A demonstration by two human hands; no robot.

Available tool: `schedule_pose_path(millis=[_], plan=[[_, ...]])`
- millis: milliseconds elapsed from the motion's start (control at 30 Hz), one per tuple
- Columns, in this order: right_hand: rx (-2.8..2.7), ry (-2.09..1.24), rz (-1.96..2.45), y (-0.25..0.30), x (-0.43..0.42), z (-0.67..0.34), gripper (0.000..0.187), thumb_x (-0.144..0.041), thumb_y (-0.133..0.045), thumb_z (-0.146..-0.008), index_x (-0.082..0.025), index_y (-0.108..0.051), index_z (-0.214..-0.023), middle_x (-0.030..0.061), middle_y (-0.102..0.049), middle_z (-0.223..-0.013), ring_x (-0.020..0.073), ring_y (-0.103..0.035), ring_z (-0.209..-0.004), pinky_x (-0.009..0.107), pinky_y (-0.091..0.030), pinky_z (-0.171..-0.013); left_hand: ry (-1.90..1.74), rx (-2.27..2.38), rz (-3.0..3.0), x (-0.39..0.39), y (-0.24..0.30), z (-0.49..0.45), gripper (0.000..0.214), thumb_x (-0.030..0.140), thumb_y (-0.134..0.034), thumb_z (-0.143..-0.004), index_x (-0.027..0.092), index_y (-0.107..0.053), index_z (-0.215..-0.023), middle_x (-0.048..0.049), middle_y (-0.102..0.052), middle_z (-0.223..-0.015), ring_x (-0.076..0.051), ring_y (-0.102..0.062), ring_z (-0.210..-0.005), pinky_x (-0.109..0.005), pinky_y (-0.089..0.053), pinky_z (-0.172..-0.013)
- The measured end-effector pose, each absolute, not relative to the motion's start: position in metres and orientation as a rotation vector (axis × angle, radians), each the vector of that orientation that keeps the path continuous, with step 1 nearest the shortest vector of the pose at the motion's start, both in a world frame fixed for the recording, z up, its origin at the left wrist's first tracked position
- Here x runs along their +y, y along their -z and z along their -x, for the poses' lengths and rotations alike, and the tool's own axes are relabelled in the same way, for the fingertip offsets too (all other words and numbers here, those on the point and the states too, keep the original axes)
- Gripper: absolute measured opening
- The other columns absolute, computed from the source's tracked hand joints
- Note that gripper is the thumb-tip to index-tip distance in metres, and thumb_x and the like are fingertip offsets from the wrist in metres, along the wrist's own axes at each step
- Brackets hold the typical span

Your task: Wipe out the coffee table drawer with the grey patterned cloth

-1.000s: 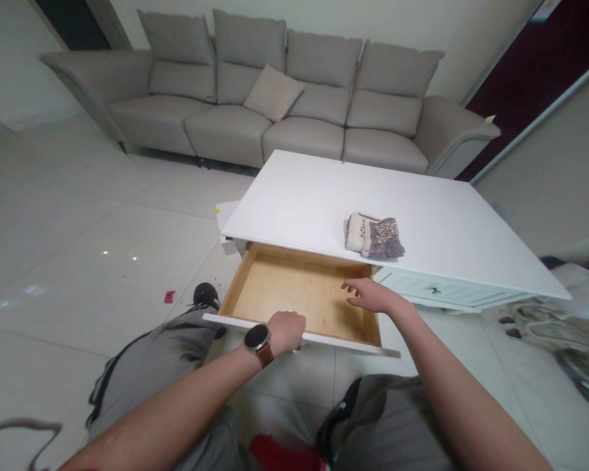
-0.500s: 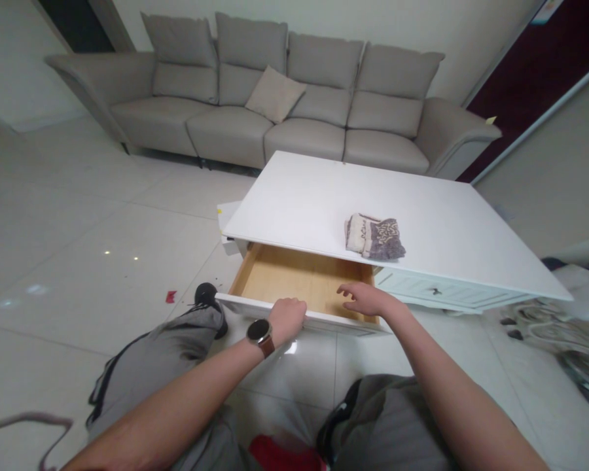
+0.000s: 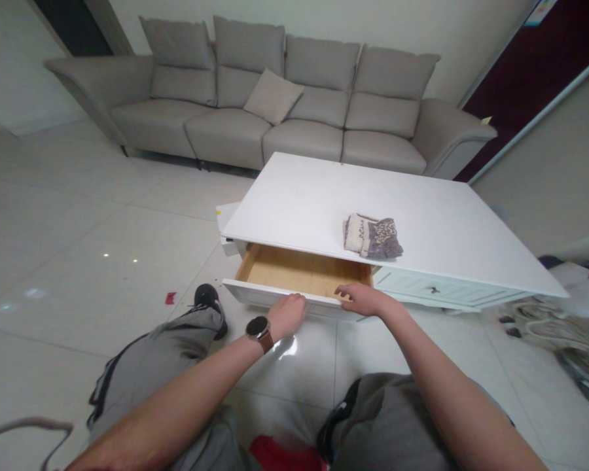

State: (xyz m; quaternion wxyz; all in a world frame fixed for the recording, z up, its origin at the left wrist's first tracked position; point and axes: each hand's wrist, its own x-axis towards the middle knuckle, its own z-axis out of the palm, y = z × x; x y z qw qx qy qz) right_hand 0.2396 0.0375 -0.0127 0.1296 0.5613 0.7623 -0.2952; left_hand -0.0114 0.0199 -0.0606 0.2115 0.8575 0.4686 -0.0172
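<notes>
A drawer point(image 3: 255, 294) with a white front and a pale wooden inside stands partly pulled out of the white coffee table point(image 3: 422, 209). My left hand point(image 3: 287, 315), with a watch on the wrist, is closed at the middle of the drawer's front; its fingertips and any handle there are hidden. Over the right part of the drawer's front edge hovers my right hand point(image 3: 363, 299), fingers spread and holding nothing; whether it touches the edge I cannot tell. On the tabletop, above the drawer, lies a folded brown and beige patterned cloth point(image 3: 373, 237).
A second drawer point(image 3: 432, 288) in the table, right of the open one, is closed. Behind the table runs a long grey sofa point(image 3: 304, 137) with a beige cushion point(image 3: 273, 97). A red scrap point(image 3: 170, 298) lies on the tiled floor, and piled items point(image 3: 540, 324) sit at right.
The drawer has slid inward, so less of its inside shows. My left hand stays at its front; my right hand, nearly still, now overlaps the drawer's front edge.
</notes>
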Motion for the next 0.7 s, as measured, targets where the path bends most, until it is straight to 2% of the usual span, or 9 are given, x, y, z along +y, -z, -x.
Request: schedule_pose_path(millis=[267, 433, 533, 600, 700], plan=[[2.249, 0.819, -1.620, 0.013, 0.038, -0.240, 0.046, -0.026, -0.062, -0.087, -0.021, -0.065, -0.133, 0.0121, -0.069, -0.132, 0.0278, -0.064, -0.120, 0.034, -0.047, -0.101, 0.018, 1.305, -2.458, 0.032, 0.067, 0.009, 0.026, 0.018, -0.043, -0.096, 0.015, -0.064, -0.110, -0.0166, -0.066, -0.118, -0.028, -0.061, -0.114, -0.040, -0.047, -0.102], [2.211, 0.783, -1.632, 0.014, 0.036, -0.240, 0.052, -0.030, -0.061, -0.090, -0.016, -0.061, -0.140, 0.0170, -0.064, -0.140, 0.0316, -0.060, -0.128, 0.039, -0.045, -0.107, -0.036, 1.339, -2.389, 0.044, 0.070, 0.006, 0.024, 0.021, -0.048, -0.092, 0.017, -0.062, -0.112, -0.0164, -0.064, -0.121, -0.030, -0.057, -0.118, -0.041, -0.045, -0.103], [2.208, 0.806, -1.637, 0.018, 0.036, -0.242, 0.054, -0.030, -0.061, -0.090, -0.017, -0.059, -0.143, 0.0167, -0.062, -0.143, 0.0311, -0.059, -0.131, 0.040, -0.044, -0.109, -0.075, 1.327, -2.371, 0.053, 0.073, 0.004, 0.025, 0.023, -0.051, -0.091, 0.016, -0.060, -0.113, -0.0166, -0.063, -0.121, -0.030, -0.057, -0.117, -0.041, -0.045, -0.103], [2.192, 0.825, -1.636, 0.021, 0.037, -0.243, 0.055, -0.029, -0.061, -0.090, -0.019, -0.058, -0.145, 0.0155, -0.056, -0.150, 0.0308, -0.055, -0.136, 0.040, -0.041, -0.113, -0.107, 1.317, -2.343, 0.058, 0.076, 0.003, 0.026, 0.025, -0.053, -0.091, 0.016, -0.059, -0.114, -0.0164, -0.062, -0.121, -0.030, -0.057, -0.116, -0.041, -0.045, -0.103], [2.130, 0.848, -1.636, 0.025, 0.039, -0.242, 0.059, -0.027, -0.062, -0.090, -0.020, -0.056, -0.148, 0.0144, -0.034, -0.165, 0.0330, -0.038, -0.149, 0.042, -0.034, -0.119, -0.142, 1.321, -2.283, 0.062, 0.079, 0.001, 0.030, 0.024, -0.053, -0.090, 0.015, -0.057, -0.119, -0.0162, -0.061, -0.123, -0.030, -0.057, -0.118, -0.042, -0.043, -0.105]])
